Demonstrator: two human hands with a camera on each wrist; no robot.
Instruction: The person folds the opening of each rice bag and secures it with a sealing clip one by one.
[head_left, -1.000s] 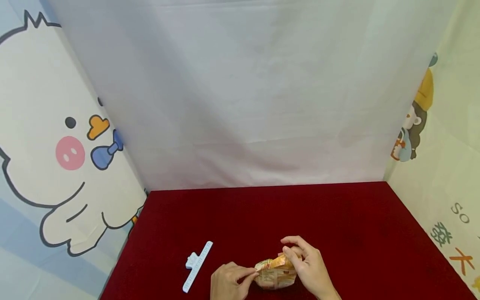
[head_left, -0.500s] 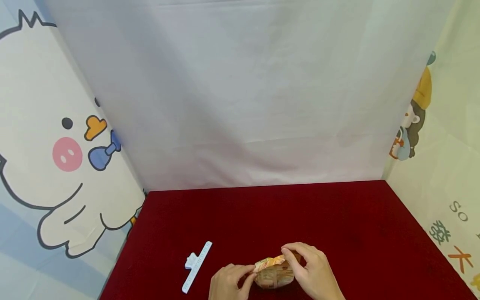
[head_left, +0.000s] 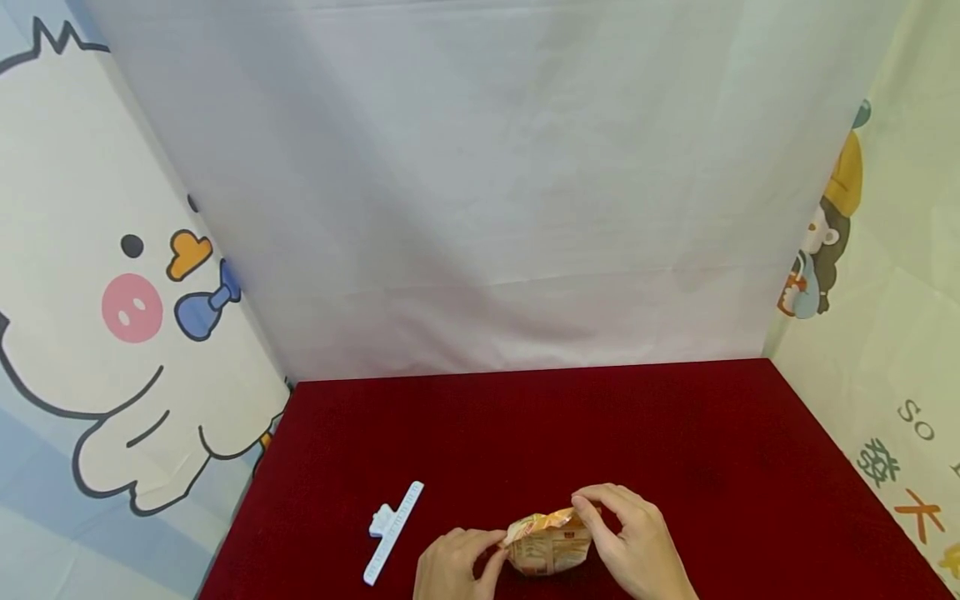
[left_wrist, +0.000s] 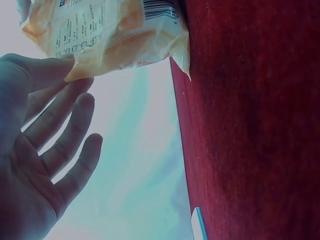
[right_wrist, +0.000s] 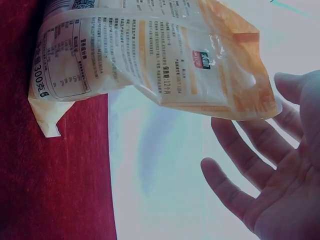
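An orange and white snack bag (head_left: 550,543) stands on the red tablecloth (head_left: 525,433) near the front edge. My left hand (head_left: 491,546) pinches the bag's top left corner. My right hand (head_left: 592,512) curls over the top right corner and pinches it. In the left wrist view the snack bag (left_wrist: 105,35) hangs above my left hand (left_wrist: 55,125), thumb on its corner, the other fingers spread. The right wrist view shows the snack bag (right_wrist: 145,55) with printed text and my right hand (right_wrist: 265,175) at its orange top edge, the fingers below spread.
A white bag clip (head_left: 393,529) lies on the cloth left of my left hand. White fabric walls with cartoon prints enclose the table at the back and on both sides.
My right hand has come down a little and its fingers have closed onto the bag's top right corner. The bag's top edge sits slightly lower. The clip has not moved.
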